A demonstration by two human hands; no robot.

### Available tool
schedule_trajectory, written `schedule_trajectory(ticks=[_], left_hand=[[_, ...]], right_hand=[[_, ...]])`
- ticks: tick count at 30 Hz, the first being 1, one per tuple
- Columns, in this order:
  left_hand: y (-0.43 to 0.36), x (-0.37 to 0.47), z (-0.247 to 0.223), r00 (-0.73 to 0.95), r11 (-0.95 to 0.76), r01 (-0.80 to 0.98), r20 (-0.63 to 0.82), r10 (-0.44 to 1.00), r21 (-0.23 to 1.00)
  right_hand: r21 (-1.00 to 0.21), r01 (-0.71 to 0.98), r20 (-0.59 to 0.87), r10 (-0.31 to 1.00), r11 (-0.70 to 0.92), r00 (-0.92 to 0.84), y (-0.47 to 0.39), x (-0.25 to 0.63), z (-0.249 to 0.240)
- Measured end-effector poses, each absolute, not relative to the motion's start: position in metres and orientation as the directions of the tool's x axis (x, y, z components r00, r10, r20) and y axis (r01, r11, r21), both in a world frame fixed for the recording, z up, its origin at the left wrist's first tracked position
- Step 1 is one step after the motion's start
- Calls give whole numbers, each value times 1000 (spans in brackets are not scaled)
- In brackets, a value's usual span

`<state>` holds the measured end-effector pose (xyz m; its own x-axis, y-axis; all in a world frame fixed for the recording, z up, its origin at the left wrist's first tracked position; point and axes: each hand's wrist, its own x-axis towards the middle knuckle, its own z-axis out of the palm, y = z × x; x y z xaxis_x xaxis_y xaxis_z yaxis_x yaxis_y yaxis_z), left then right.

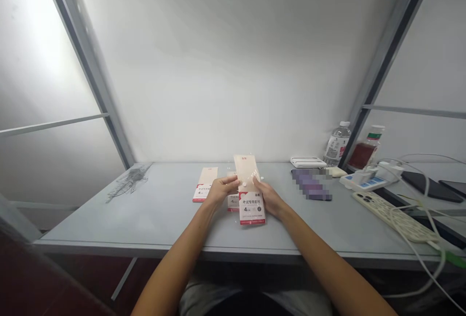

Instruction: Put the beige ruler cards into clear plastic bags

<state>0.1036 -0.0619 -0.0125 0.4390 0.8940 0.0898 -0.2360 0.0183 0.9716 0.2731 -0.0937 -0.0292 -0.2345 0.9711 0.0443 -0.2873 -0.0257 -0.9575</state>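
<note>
Head camera view: we look down on a wide, pale grey, smooth-topped desk (163, 221) against a white wall. Above its middle we hold a flat, upright rectangular packet of clear plastic film (252, 209), with a cream upper part, a white printed label and a red bottom stripe. We judge it light, with fairly stiff contents inside a slick film that could slip or crease, so both side edges, about halfway up, seem the best hold. We cannot tell whether its bottom touches the desk. A similar packet lies partly behind it (233, 203); another lies apart to the left (207, 177). Our left hand (220, 191) and right hand (271, 198) face each other, palms inward, forearms converging. The left fingers pinch the left edge; the right fingers clamp the right edge, thumb in front. Between them shows a small, round white dot (244, 184).
</note>
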Motion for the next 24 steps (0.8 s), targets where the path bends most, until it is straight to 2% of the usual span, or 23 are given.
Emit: schedule_trajectory(ticks=[6, 9, 16, 24], left_hand=[[-55, 101, -13, 202, 79, -296, -19, 979, 952], [-53, 99, -14, 261, 110, -324, -23, 965, 940], [-62, 101, -12, 509, 44, -180, 55, 859, 983], [-62, 103, -16, 503, -26, -2, 23, 864, 1000]], right_hand=[[-982, -183, 79, 986, 50, -150, -89, 276, -34], [-981, -186, 72, 991, 50, -114, -88, 277, -34], [-978, -195, 102, 987, 77, -123, -87, 277, -34], [-993, -87, 93, 980, 79, -175, -90, 277, -33]])
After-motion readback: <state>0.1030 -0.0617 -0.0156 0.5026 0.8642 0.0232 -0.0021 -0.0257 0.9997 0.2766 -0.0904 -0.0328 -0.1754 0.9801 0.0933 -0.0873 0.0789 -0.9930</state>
